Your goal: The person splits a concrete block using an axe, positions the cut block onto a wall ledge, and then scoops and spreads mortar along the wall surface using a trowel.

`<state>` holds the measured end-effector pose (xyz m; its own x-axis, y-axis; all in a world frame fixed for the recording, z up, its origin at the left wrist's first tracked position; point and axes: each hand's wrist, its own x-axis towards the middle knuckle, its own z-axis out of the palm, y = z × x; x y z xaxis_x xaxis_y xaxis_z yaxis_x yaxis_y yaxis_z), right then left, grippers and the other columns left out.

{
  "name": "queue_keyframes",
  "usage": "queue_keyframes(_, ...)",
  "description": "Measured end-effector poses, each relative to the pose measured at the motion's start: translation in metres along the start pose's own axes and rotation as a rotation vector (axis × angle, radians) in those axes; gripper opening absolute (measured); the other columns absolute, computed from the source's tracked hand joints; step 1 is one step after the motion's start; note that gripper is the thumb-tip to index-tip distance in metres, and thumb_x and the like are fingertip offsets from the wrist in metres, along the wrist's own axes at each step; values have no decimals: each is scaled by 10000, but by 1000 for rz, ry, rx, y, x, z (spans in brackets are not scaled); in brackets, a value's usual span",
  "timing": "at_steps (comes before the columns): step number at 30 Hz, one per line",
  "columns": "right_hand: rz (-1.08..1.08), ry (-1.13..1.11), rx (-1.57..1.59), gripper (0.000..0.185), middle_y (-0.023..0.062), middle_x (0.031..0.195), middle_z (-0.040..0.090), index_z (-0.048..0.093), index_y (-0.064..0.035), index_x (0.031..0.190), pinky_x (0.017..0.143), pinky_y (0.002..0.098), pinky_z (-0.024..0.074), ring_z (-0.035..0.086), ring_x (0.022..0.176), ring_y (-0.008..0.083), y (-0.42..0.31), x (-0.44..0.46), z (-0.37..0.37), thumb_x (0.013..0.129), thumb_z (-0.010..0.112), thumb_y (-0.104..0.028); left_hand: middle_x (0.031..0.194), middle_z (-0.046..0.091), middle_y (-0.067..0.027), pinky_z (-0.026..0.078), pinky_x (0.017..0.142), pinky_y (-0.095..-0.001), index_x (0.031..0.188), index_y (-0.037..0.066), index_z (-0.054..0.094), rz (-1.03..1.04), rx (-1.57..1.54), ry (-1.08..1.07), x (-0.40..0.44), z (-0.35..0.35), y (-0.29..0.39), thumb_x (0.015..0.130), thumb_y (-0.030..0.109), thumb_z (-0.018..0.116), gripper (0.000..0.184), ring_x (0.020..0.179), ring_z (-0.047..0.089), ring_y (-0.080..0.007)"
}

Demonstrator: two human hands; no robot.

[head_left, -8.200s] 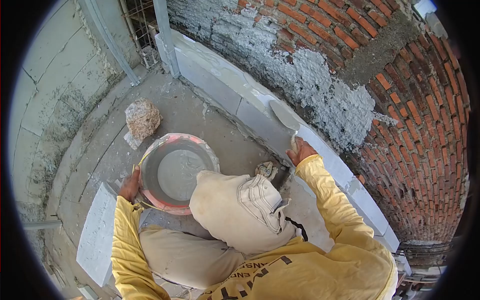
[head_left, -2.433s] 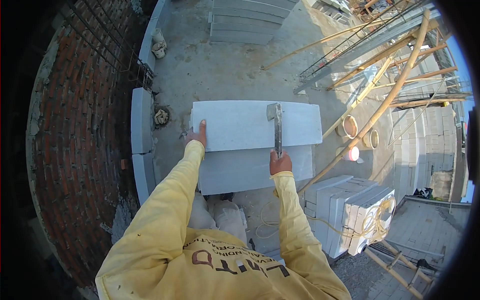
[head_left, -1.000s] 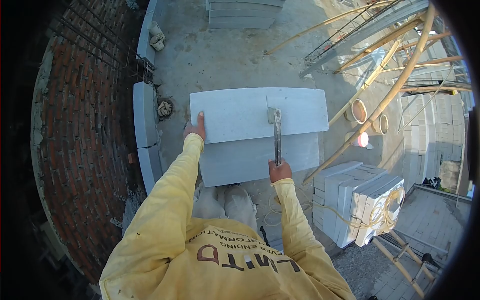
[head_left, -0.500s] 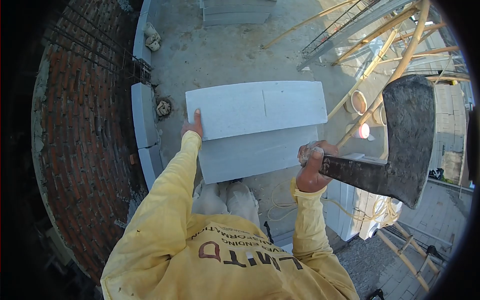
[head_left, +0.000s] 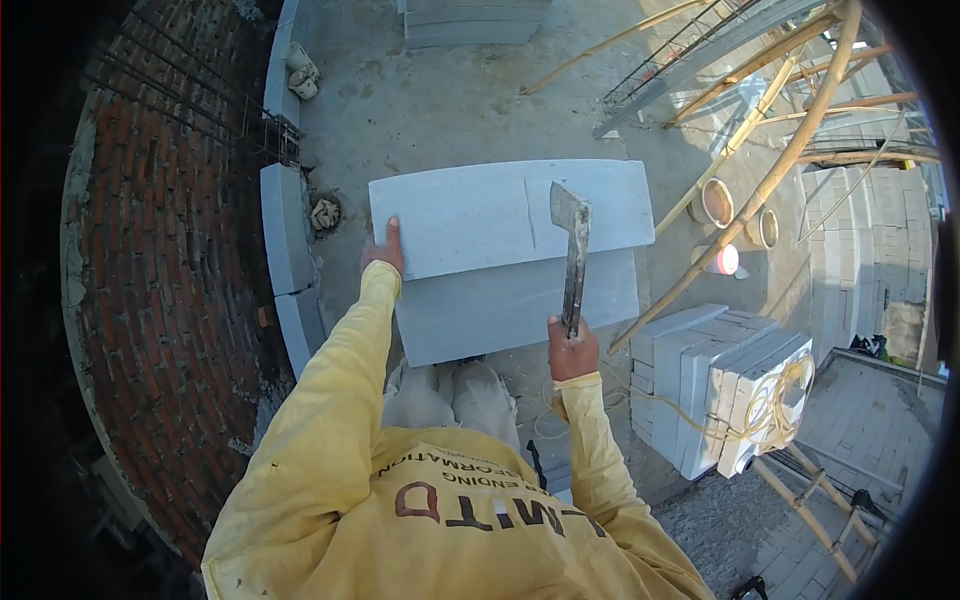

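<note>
A long pale block (head_left: pixel 450 220) lies across another grey block (head_left: pixel 510 308) in front of me. A dark, nearly straight line marks its top near the middle. My left hand (head_left: pixel 384 250) grips the block's left end, thumb on the top face and the fingers mostly hidden behind the edge. My right hand (head_left: pixel 573 350) is closed round the handle of a hatchet (head_left: pixel 575 245). The hatchet points away from me, its head over the top block just right of the line; whether it touches the block I cannot tell.
A brick wall (head_left: pixel 150 300) runs along the left, beside a low row of blocks (head_left: pixel 287 230). At the right are stacked blocks (head_left: pixel 690 380) with a coiled hose (head_left: pixel 775 400), a bamboo pole (head_left: pixel 770 185), and buckets (head_left: pixel 717 203). Another block stack (head_left: pixel 470 22) stands ahead.
Half a second ago the hatchet was raised at the right, close to the camera; now it is down over the block. The line on the block appeared and lengthened over the last seconds. My left hand stays put.
</note>
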<state>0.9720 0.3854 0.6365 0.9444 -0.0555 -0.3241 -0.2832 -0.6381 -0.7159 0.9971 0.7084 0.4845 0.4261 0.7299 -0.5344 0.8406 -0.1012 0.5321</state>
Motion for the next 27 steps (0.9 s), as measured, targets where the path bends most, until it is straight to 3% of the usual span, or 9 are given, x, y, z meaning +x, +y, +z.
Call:
queue_keyframes(3,-188,131,279,314,103,698,604,591,17,905,616,352,457,566,625,224,-39,-7,-31,938,609,-295,1267,585,-245,419,1022,-461,1307,11,552,-35,60,39,-5,-2,9,801,781,447,928,1207,535,-403)
queue_keyframes(6,-446,198,602,290,68,723,618,580,8,908,614,337,457,579,642,205,-72,-13,-51,938,613,-279,1267,579,-260,415,1028,-457,1295,-25,548,-36,53,60,6,8,-3,791,791,452,964,1214,531,-402)
queue_keyframes(9,-507,203,182,278,108,714,616,590,-1,894,626,339,468,593,657,221,-21,-5,-35,936,611,-276,1280,564,-276,405,1040,-455,1303,-47,530,-21,20,17,8,6,-6,784,800,450,996,1230,516,-407)
queue_keyframes(11,-132,94,8,329,165,721,622,609,-3,883,646,372,479,613,670,280,42,-6,5,927,602,-328,1287,557,-280,399,1047,-454,1316,-48,517,-2,1,3,9,6,-5,784,801,446,1004,1238,509,-411)
queue_keyframes(14,77,-141,-320,382,209,739,623,628,6,890,670,408,485,616,677,344,89,5,24,908,601,-375,1295,549,-284,398,1050,-456,1331,-54,499,-17,24,5,14,10,-9,786,803,438,1018,1242,504,-417)
queue_keyframes(17,207,-207,-138,410,220,743,630,635,20,901,682,420,486,610,681,379,51,4,9,890,611,-389,1303,542,-286,395,1054,-458,1336,-60,491,-55,71,64,-8,-1,9,789,803,430,1024,1247,498,-417)
queue_keyframes(21,29,-48,12,372,154,679,604,624,10,911,646,397,480,603,647,292,22,12,-2,912,619,-363,1313,530,-293,391,1056,-461,1339,-65,485,-28,64,59,3,5,-2,790,805,423,1030,1254,490,-421)
queue_keyframes(25,-221,77,516,279,34,650,538,565,-16,891,566,296,446,531,608,134,-93,27,-42,966,596,-283,1317,525,-295,390,1058,-462,1326,-70,496,-23,33,15,6,5,-2,790,804,428,1027,1257,487,-422)
queue_keyframes(27,-549,158,726,251,23,658,520,533,-27,869,553,258,424,513,602,114,-136,36,-52,980,571,-248,1318,524,-296,390,1058,-462,1317,-74,503,-26,22,8,7,6,-4,789,804,430,1027,1257,487,-421)
